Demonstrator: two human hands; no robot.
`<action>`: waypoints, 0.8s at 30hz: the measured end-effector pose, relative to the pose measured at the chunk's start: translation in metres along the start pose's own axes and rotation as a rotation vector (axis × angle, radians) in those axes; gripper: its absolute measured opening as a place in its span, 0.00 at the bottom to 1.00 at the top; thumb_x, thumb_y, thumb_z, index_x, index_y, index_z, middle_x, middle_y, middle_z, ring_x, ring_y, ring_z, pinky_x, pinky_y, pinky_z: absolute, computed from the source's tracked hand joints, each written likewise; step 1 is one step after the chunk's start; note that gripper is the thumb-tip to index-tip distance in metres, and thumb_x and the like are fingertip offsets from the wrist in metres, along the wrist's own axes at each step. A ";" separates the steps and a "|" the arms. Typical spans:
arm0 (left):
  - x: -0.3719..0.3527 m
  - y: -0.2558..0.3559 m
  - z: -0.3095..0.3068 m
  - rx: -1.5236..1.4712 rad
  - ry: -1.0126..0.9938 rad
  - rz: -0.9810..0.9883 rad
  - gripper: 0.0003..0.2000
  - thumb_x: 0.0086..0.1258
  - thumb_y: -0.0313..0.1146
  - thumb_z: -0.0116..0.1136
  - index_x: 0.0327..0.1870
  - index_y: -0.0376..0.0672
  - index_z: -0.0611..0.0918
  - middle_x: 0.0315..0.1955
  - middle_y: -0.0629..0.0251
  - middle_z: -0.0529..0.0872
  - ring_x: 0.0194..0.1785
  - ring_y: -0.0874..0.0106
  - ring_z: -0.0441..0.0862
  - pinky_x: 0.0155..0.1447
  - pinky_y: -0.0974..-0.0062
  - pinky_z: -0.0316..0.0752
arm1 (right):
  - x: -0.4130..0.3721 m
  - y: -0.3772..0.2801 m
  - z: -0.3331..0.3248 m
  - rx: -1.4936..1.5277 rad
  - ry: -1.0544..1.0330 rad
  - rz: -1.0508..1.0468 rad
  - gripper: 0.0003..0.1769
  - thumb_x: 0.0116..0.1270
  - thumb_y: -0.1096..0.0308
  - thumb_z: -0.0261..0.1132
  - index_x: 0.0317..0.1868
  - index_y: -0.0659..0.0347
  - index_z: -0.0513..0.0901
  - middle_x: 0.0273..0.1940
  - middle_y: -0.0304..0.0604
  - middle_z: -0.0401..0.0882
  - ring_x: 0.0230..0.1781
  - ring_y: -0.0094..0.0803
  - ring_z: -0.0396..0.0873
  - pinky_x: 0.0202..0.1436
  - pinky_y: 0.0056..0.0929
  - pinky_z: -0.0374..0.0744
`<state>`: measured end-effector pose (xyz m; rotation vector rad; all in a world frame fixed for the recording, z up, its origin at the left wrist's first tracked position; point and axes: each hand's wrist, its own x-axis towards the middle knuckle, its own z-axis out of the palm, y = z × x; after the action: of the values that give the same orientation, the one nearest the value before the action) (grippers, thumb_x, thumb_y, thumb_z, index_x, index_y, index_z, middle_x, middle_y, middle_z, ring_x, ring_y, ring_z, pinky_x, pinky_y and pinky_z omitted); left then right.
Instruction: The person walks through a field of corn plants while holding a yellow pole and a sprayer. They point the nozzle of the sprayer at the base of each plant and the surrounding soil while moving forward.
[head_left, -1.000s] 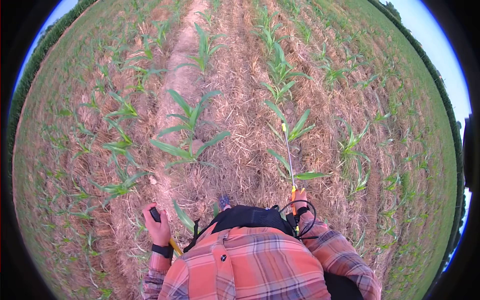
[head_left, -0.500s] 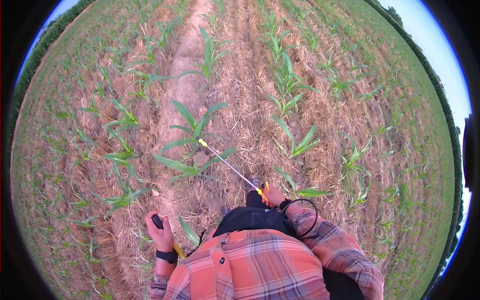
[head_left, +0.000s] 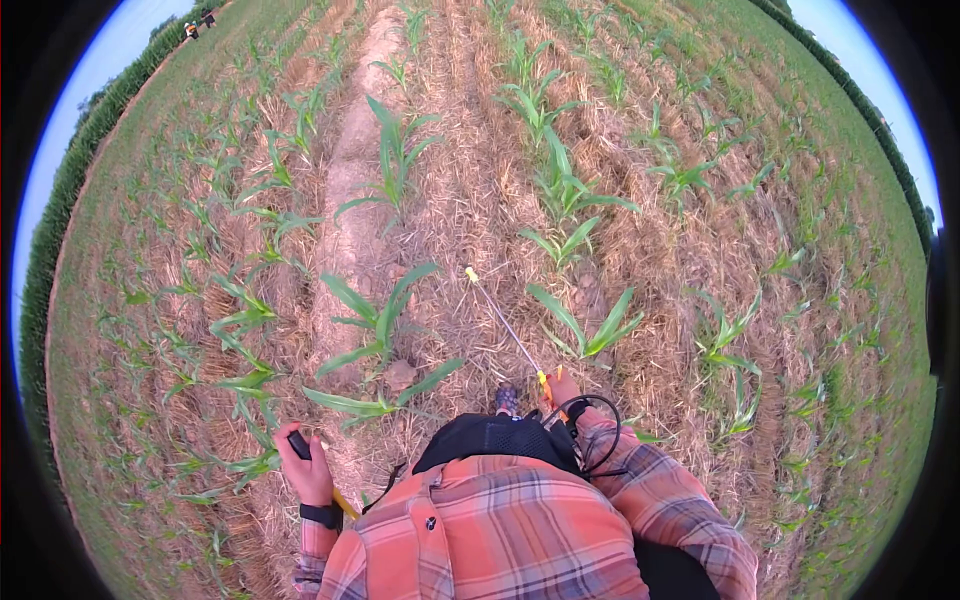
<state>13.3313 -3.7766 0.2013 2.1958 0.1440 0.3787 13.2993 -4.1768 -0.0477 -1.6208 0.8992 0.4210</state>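
Observation:
My right hand (head_left: 564, 388) is closed around the yellow-orange handle of a spray wand (head_left: 508, 325). The thin metal tube points forward and slightly left, ending in a yellow nozzle (head_left: 471, 273) above the straw between two rows of young corn. A black hose (head_left: 612, 425) loops beside my right wrist. Low on the left, my left hand (head_left: 308, 472) wraps around the black grip of a pump lever (head_left: 299, 445); part of its yellow shaft shows below the wrist. The sprayer tank is out of sight.
Young corn plants stand in rows on both sides, with one corn plant (head_left: 378, 318) left of the wand and another corn plant (head_left: 590, 325) right of it. Straw covers the soil (head_left: 470, 220). A shoe (head_left: 507, 400) shows below. Distant people (head_left: 192, 30) stand at the upper left.
The wand has swung right, from over the left corn row to the strip between rows. Nearby plants sit lower in view as I move forward. Both hands keep their grips.

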 end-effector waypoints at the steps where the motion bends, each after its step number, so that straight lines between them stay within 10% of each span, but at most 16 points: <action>1: 0.007 0.008 0.009 0.044 0.005 0.037 0.13 0.54 0.20 0.49 0.41 0.39 0.68 0.27 0.69 0.66 0.28 0.80 0.62 0.31 0.84 0.59 | 0.010 0.000 -0.010 0.065 0.059 0.012 0.12 0.61 0.61 0.48 0.38 0.62 0.62 0.17 0.46 0.73 0.06 0.29 0.67 0.06 0.25 0.63; 24: 0.193 0.013 0.130 -0.047 -0.068 0.008 0.13 0.55 0.22 0.51 0.42 0.41 0.69 0.20 0.72 0.65 0.23 0.81 0.62 0.27 0.83 0.60 | 0.144 -0.094 -0.069 0.444 0.412 0.154 0.13 0.61 0.59 0.47 0.38 0.59 0.62 0.15 0.47 0.69 0.05 0.31 0.66 0.04 0.26 0.62</action>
<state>13.5550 -3.8374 0.1801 2.1601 0.0878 0.3081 13.4472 -4.2866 -0.0676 -1.2464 1.3279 -0.0210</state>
